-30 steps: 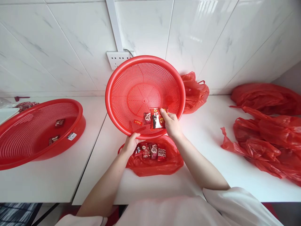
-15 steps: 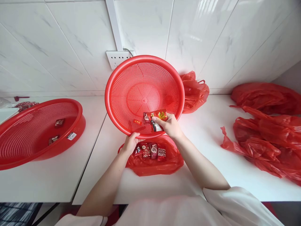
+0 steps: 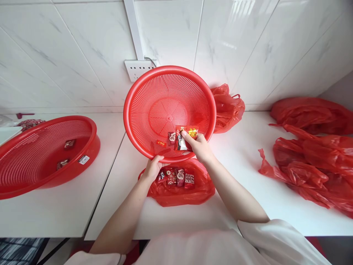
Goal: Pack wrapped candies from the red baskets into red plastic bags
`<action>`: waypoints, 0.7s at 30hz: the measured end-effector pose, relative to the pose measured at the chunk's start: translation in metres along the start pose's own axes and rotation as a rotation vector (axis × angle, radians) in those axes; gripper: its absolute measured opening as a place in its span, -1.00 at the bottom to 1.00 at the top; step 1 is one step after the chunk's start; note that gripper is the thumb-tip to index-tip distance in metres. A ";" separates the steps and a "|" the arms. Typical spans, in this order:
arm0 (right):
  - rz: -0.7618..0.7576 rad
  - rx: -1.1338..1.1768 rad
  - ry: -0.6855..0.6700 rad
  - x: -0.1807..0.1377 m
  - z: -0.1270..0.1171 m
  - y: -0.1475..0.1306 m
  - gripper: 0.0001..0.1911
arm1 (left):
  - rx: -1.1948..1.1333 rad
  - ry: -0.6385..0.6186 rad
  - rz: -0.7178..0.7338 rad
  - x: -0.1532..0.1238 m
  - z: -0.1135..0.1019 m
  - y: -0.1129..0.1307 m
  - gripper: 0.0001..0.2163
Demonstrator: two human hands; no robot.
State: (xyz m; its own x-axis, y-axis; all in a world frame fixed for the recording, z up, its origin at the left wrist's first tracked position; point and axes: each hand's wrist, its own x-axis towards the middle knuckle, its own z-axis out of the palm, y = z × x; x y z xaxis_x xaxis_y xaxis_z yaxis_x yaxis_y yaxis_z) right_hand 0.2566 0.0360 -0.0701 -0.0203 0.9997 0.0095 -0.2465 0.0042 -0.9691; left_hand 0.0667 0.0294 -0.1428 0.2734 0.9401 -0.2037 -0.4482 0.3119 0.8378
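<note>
A round red plastic basket [image 3: 169, 84] is tilted towards me, its near rim gripped by my left hand [image 3: 153, 168]. Inside its lower right side, my right hand [image 3: 200, 147] pinches red snack packets [image 3: 182, 143], one with gold print and one with a white patch. Beside them in the basket lie a dark red packet [image 3: 171, 138] and a small orange-red packet [image 3: 160, 143]. Below the rim sits an open red plastic bag [image 3: 179, 198] with several snack packets [image 3: 180, 177] in it. How many packets my right hand holds I cannot tell.
Another red basket [image 3: 93, 143] with two dark packets inside stands on the left table. Crumpled red plastic bags [image 3: 309, 165] lie at the right, and one more red bag [image 3: 227, 106] rests behind the tilted basket. A socket strip [image 3: 135, 68] is on the tiled wall.
My right hand has shifted the pinched packets slightly, so the white-patched one now shows more of its face. The left hand and the basket have hardly moved.
</note>
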 end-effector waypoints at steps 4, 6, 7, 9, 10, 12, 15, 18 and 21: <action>0.111 0.034 -0.004 0.000 -0.001 -0.002 -0.48 | 0.004 -0.007 -0.007 0.000 0.000 0.001 -0.73; 0.131 0.047 0.004 0.001 -0.001 -0.001 -0.42 | -0.003 -0.008 0.004 0.000 0.000 0.001 -0.73; 0.134 0.040 0.013 0.001 -0.002 -0.001 -0.40 | -0.007 -0.012 0.005 -0.001 0.000 0.001 -0.73; 0.117 -0.003 0.034 0.002 -0.003 0.000 -0.38 | -0.012 -0.014 0.001 0.000 0.000 0.001 -0.74; 0.095 -0.033 0.044 0.002 -0.003 0.000 -0.37 | -0.010 -0.009 -0.001 0.000 0.000 0.000 -0.74; 0.049 -0.103 0.069 0.003 -0.005 0.000 -0.38 | -0.001 0.012 -0.003 0.000 0.000 0.000 -0.74; 0.021 -0.198 0.100 0.004 -0.009 -0.001 -0.39 | 0.004 0.043 0.009 0.001 0.000 0.000 -0.75; 0.012 -0.279 0.092 0.004 -0.013 -0.002 -0.39 | 0.003 0.068 0.014 0.002 -0.001 -0.001 -0.77; 0.014 -0.343 -0.056 0.002 -0.016 -0.004 -0.40 | 0.003 0.077 -0.002 0.004 -0.002 -0.001 -0.79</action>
State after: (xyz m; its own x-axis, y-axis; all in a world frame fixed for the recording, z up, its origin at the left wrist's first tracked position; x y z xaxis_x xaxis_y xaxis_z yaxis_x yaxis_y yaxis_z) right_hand 0.2730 0.0383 -0.0704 -0.0768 0.9970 0.0004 0.0936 0.0076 -0.9956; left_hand 0.0662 0.0331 -0.1451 0.2080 0.9473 -0.2435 -0.4453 0.3133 0.8387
